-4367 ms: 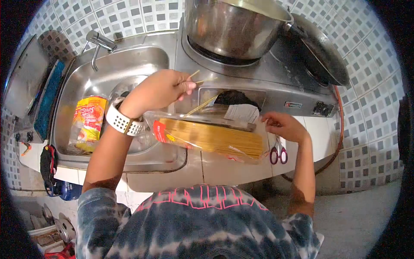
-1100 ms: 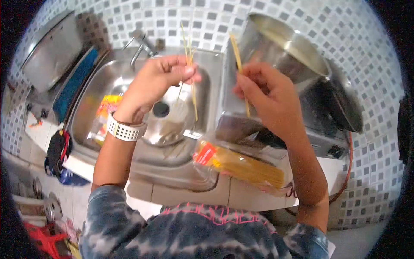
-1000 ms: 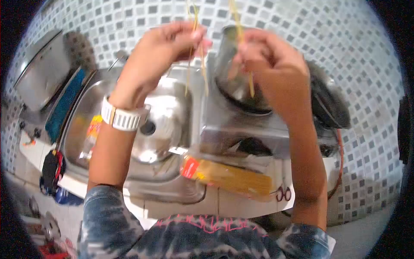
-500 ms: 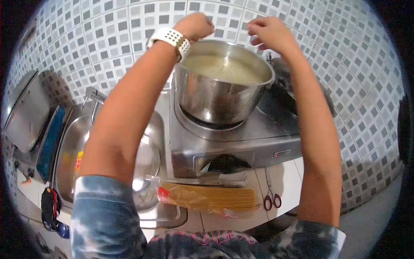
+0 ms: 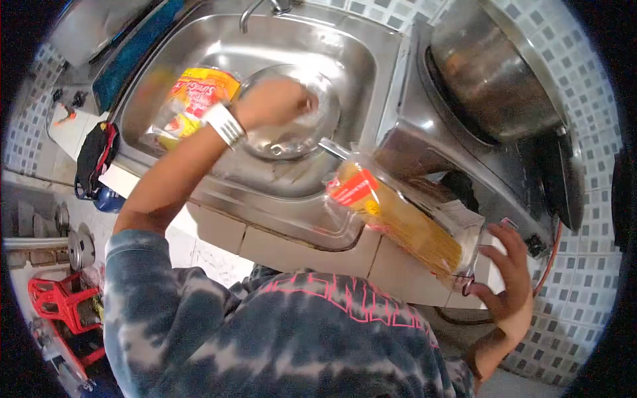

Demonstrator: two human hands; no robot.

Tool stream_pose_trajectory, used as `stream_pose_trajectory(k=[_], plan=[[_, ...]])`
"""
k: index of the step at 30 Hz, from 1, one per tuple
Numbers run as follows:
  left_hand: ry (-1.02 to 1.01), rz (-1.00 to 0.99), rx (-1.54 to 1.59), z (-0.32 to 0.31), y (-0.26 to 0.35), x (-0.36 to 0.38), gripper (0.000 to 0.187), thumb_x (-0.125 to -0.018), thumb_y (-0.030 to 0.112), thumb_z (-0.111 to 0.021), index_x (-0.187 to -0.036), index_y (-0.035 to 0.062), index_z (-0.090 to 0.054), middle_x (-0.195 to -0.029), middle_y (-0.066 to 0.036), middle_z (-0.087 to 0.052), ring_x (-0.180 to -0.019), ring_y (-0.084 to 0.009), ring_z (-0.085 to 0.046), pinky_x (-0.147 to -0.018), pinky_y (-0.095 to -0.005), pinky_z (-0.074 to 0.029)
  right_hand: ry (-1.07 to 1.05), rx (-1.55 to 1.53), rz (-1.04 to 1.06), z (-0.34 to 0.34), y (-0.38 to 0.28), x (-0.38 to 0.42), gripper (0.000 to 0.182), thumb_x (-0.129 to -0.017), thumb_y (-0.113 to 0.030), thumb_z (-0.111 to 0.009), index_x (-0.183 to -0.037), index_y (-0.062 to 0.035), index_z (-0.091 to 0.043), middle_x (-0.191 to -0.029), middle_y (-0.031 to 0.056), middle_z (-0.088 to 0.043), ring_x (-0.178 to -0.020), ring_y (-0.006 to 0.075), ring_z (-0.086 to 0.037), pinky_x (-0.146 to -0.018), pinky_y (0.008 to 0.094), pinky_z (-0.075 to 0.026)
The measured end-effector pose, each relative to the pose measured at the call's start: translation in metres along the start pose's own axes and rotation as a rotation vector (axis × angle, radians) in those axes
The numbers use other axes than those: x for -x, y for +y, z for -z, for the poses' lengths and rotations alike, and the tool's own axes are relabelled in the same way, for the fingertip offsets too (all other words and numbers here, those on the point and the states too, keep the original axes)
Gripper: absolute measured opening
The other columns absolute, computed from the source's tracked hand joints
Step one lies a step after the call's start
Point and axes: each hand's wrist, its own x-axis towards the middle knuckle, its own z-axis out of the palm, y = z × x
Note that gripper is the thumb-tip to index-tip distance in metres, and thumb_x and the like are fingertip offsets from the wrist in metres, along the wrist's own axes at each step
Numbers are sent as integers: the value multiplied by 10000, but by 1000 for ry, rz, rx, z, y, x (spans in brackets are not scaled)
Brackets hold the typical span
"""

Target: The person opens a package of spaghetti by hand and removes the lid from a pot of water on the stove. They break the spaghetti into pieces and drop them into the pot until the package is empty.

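My left hand [image 5: 279, 103], with a white watch on the wrist, is over the sink above a round shiny metal lid or dish [image 5: 285, 142]. Its fingers are curled together, and what they hold, if anything, is hidden. On the right, my right hand [image 5: 507, 272] has its fingers apart beside the end of the spaghetti packet [image 5: 411, 229]. The clear packet with a red label lies on the tiled counter in front of the stove. Scissor handles [image 5: 468, 285] show partly between the packet's end and my right hand.
A steel sink [image 5: 298, 212] holds a yellow and red plastic wrapper [image 5: 199, 96]. The large steel pot [image 5: 491, 73] stands on the stove [image 5: 431, 139] at the upper right. A red plastic stool [image 5: 63, 302] is at the lower left.
The view has turned down and toward the sink. Both hands have left the space above the pot; the left is now over the sink, the right near the packet's end.
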Motion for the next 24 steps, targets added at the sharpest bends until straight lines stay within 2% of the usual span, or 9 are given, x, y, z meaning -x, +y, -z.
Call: stream_pose_trajectory(k=[2,5,8,11,12,15,18,21,24], plan=[[-79,-84,-10,-39,0,14,132,-737,197,-559,-831,168,-647,-749,-86,-612,-695,-280,-590,-611,-390,-468,120,-45,-120,1,2,15,479,-645,-318,-673,-991,-16,-537,-1180,186,-475,-1118,377,-422,-931,440,-322],[-2,-313,-176,-90,-3,18,116,-717,194,-563,-788,203,-654,-794,-37,-592,-768,-236,-576,-579,-376,-475,206,-34,-232,6,-3,27,426,-690,-309,-625,-960,9,-535,-1164,193,-483,-1125,373,-417,-942,435,-309],[-119,-543,-289,-106,-4,16,153,-696,229,-571,-806,134,-617,-805,-80,-559,-784,-252,-552,-638,-346,-476,255,-35,-285,7,-11,34,365,-736,-294,-582,-913,20,-527,-1122,198,-505,-1104,372,-432,-950,434,-297],[-93,-543,-467,-123,-1,17,164,-701,240,-541,-810,135,-602,-798,-49,-549,-800,-203,-530,-654,-334,-470,287,-15,-318,6,-19,46,356,-751,-298,-564,-905,20,-523,-1112,198,-513,-1099,375,-436,-950,445,-294],[-104,-609,-616,-128,-2,17,124,-734,279,-514,-704,229,-623,-892,39,-555,-887,-163,-476,-675,-300,-409,309,-16,-338,4,-17,53,352,-755,-301,-562,-897,17,-518,-1108,201,-513,-1099,376,-436,-949,454,-294],[-116,-542,-559,-134,-7,19,132,-740,276,-504,-779,214,-613,-921,9,-555,-908,-167,-473,-672,-294,-410,347,-46,-402,2,-23,65,352,-755,-302,-564,-914,9,-520,-1107,208,-511,-1099,379,-437,-951,454,-294],[-35,-590,-452,-120,-9,23,209,-743,195,-514,-944,151,-554,-853,-6,-547,-866,-186,-496,-705,-307,-444,327,-49,-400,2,-24,76,366,-787,-304,-557,-970,11,-531,-1129,199,-508,-1114,343,-434,-959,426,-286],[-176,-538,-461,-121,-12,26,199,-760,181,-498,-950,171,-554,-880,-4,-549,-882,-185,-492,-730,-302,-439,360,-63,-401,-2,-25,77,372,-790,-328,-558,-970,-3,-534,-1101,199,-520,-1101,354,-443,-947,436,-301],[-151,-642,-477,-121,-13,27,189,-764,190,-494,-943,179,-555,-898,-6,-547,-891,-183,-493,-760,-298,-430,385,-63,-395,-6,-26,74,370,-785,-339,-561,-964,-16,-538,-1073,202,-532,-1081,369,-456,-930,451,-321]])
